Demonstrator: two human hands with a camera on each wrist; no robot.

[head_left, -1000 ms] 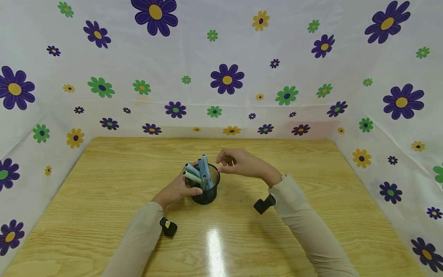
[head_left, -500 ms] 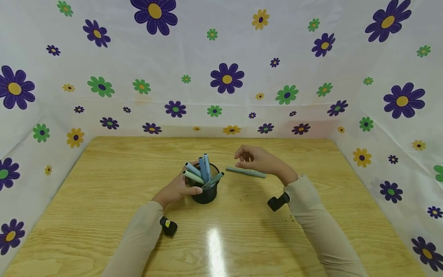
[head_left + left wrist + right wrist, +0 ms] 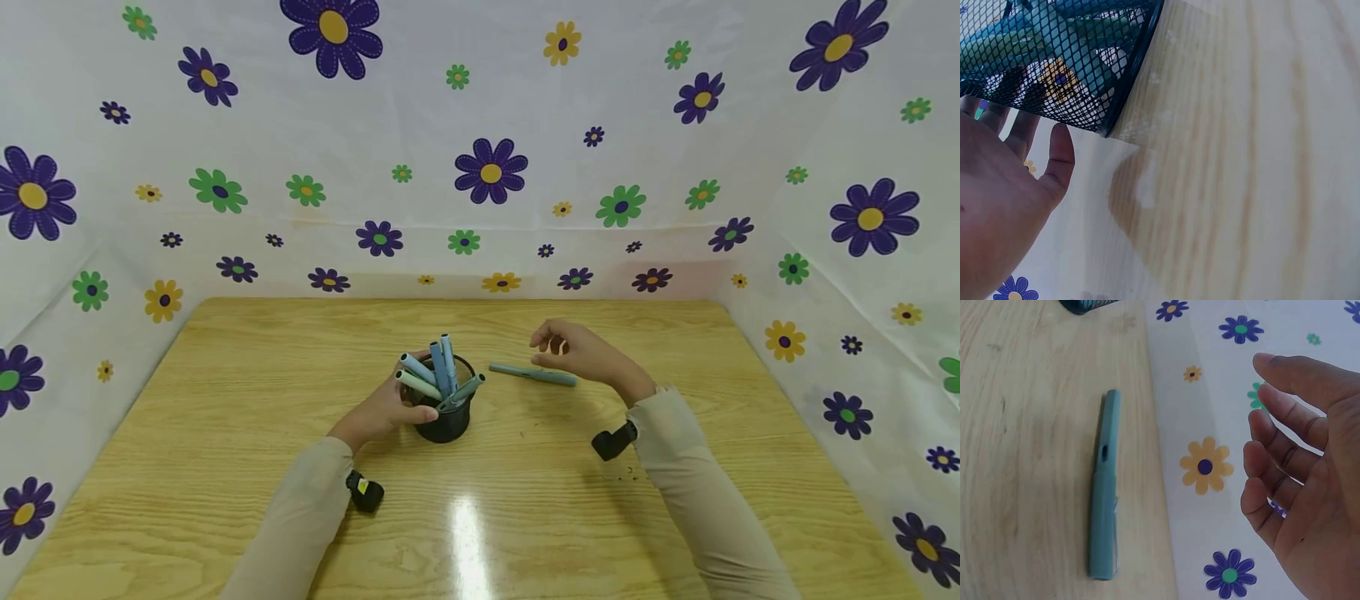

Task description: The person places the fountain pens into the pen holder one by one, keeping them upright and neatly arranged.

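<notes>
A black mesh pen cup point(image 3: 442, 427) stands on the table, holding several blue and green pens point(image 3: 442, 368) that lean different ways. My left hand point(image 3: 386, 410) grips its left side, thumb at the front and fingers behind. The left wrist view shows the cup's mesh wall point(image 3: 1094, 75) beside the left hand point(image 3: 1010, 169). To the right of the cup, a teal pen point(image 3: 551, 377) with a clip lies flat on the wood. My right hand point(image 3: 577, 348) hovers just above and behind it, fingers loosely bent, holding nothing; the right wrist view shows this pen point(image 3: 1105, 506) apart from the hand point(image 3: 1310, 456).
The wooden table point(image 3: 247, 400) meets a white flowered cloth point(image 3: 420, 108) at its back and sides. A black wrist camera point(image 3: 366, 492) sits at the left sleeve, another camera point(image 3: 613, 442) at the right one. Small dark specks lie below the right arm.
My right hand has moved right, away from the cup, and the teal pen on the table has come into view. One green pen in the cup now leans right. The left hand keeps its place.
</notes>
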